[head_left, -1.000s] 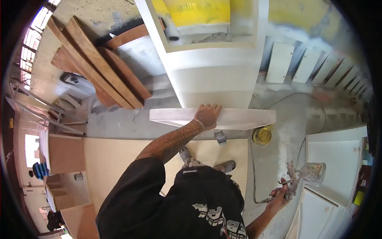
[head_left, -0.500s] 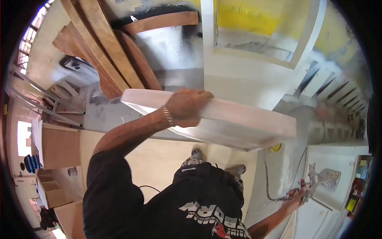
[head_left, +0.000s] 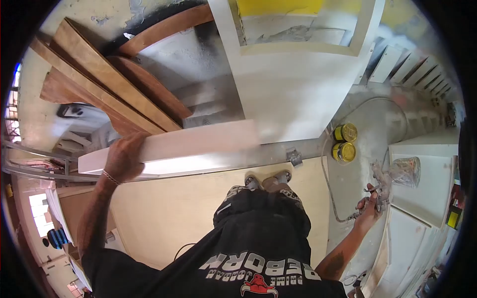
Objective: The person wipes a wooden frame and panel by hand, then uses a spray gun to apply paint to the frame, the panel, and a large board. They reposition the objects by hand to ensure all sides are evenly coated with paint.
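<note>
My left hand (head_left: pixel 125 158) is closed on the top edge of a pale pinkish-white panel (head_left: pixel 198 144), gripping it near its left end. The panel's right end is blurred. Far off to the right, my right hand (head_left: pixel 368 206) is wrapped round the handle of a spray gun (head_left: pixel 381 186) with a cloudy cup (head_left: pixel 405 172) on it. A hose (head_left: pixel 325 184) curves from the gun across the grey floor. Behind the held panel stands a large white board with a rectangular opening (head_left: pixel 293 92).
Two yellow-lidded cans (head_left: pixel 344 152) sit on the floor left of the gun. Brown curved wooden pieces (head_left: pixel 114 74) lean at the upper left. A white cabinet (head_left: pixel 422 198) stands at the right, and white slats (head_left: pixel 385 64) line the wall. Metal rails (head_left: pixel 39 169) are at the left.
My left hand has moved left and slightly down with the panel, which now lies farther left and tilts the other way. The two cans are now uncovered. My right hand still holds the spray gun.
</note>
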A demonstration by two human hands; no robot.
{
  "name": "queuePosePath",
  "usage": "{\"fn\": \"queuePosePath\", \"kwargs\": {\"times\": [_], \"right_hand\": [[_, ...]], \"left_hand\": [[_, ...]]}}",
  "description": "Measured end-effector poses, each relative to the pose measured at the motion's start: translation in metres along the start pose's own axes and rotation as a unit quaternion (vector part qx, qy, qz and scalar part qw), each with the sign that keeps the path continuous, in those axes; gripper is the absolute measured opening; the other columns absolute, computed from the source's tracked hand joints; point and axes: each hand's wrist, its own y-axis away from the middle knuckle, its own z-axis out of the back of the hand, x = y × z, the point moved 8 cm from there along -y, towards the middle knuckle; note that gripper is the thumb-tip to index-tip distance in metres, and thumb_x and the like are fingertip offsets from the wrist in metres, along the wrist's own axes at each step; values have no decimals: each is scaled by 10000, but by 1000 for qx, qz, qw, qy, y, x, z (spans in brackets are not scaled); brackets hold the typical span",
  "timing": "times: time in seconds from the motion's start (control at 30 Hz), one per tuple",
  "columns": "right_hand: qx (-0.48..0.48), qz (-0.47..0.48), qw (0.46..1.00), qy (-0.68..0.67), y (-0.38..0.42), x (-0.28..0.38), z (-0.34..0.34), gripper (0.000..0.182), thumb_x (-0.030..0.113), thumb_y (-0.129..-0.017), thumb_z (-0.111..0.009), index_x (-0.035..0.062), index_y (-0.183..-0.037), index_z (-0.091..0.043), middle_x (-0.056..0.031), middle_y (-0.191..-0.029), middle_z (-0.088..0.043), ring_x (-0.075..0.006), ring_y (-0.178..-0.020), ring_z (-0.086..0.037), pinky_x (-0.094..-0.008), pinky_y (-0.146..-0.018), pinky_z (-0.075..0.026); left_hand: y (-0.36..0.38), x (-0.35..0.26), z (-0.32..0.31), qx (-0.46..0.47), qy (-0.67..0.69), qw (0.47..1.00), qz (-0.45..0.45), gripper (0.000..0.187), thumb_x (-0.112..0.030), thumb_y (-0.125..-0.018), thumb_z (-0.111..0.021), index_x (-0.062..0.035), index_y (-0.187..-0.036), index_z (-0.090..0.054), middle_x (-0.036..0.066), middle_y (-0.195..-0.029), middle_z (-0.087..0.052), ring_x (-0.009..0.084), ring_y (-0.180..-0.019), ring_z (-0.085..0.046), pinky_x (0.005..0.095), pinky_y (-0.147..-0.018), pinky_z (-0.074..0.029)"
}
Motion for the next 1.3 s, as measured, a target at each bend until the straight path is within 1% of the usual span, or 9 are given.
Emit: {"fn": "queuePosePath", "kwargs": {"times": [0.1, 0.33, 0.43, 0.53, 0.63, 0.83, 1.0, 1.13, 1.3], "right_hand": [[4, -1, 1000, -15, -14, -11, 17, 419, 288, -947, -648, 23, -1260, -563, -153, -1077, -688, -71, -477, -445, -220, -416, -361], [-5, -13, 1000, -25, -10, -11, 5, 430, 289, -952, -640, 26, -1282, -554, -146, -1080, -690, -65, -475, -441, -211, -407, -349], [-25, -6, 1000, -16, -7, -13, 7, 422, 279, -955, -633, 8, -1270, -556, -140, -1078, -694, -65, -473, -440, -212, -404, -340], [-38, 7, 999, -34, 5, 1, -6, 417, 272, -953, -633, -10, -1251, -562, -137, -1075, -698, -64, -474, -434, -213, -407, -339], [-74, -21, 996, -46, 11, 6, -18, 408, 270, -949, -639, -15, -1233, -572, -138, -1080, -699, -63, -483, -426, -214, -415, -340], [-128, 17, 990, -58, 38, 35, -64, 393, 281, -966, -619, -5, -1234, -589, -122, -1131, -691, -59, -508, -426, -206, -440, -335], [-102, 50, 993, 33, 44, 54, -70, 397, 322, -955, -630, -19, -1157, -628, -126, -1129, -691, -62, -489, -433, -216, -429, -361], [-112, 75, 991, 12, 54, 77, -91, 402, 336, -952, -629, -26, -1127, -640, -128, -1118, -691, -66, -485, -440, -222, -419, -356], [-119, 67, 990, -27, 55, 68, -91, 316, 272, -940, -650, 22, -1132, -619, -115, -1062, -688, -72, -493, -426, -229, -422, -360]], "left_hand": [[21, 27, 9, 20, -32, 996, 84, 589, 47, -531, -623, 1, -1118, -604, 200, -1008, -657, 412, -995, -613, 441, -853, -498], [52, 97, 17, -72, -55, 990, 104, 526, 50, -585, -610, -43, -1103, -610, 172, -1050, -661, 397, -1017, -614, 437, -867, -502], [45, 118, -1, -83, -59, 984, 147, 478, 29, -616, -608, -50, -1088, -602, 196, -999, -664, 414, -965, -626, 473, -811, -510], [23, 141, -1, -126, -39, 984, 123, 438, -3, -654, -612, -60, -1087, -581, 210, -938, -667, 435, -923, -632, 508, -765, -508], [-6, 145, 0, -127, -47, 971, 197, 384, -12, -678, -610, -63, -1056, -565, 213, -976, -682, 440, -941, -639, 519, -784, -503], [-82, 234, -29, -89, 36, 969, 226, 397, -33, -682, -618, -65, -1073, -566, 220, -997, -680, 427, -988, -640, 492, -842, -507], [-132, 222, -40, -97, 84, 968, 216, 417, -68, -697, -617, -113, -1109, -574, 237, -990, -679, 435, -977, -648, 486, -864, -515], [-179, 223, -51, -89, 45, 969, 227, 376, -98, -702, -636, -109, -1073, -579, 216, -1006, -684, 430, -964, -656, 488, -835, -528], [-245, 233, -69, -74, 23, 985, 151, 397, -102, -719, -637, -103, -1112, -582, 168, -1044, -690, 390, -1014, -659, 482, -872, -520]]}}
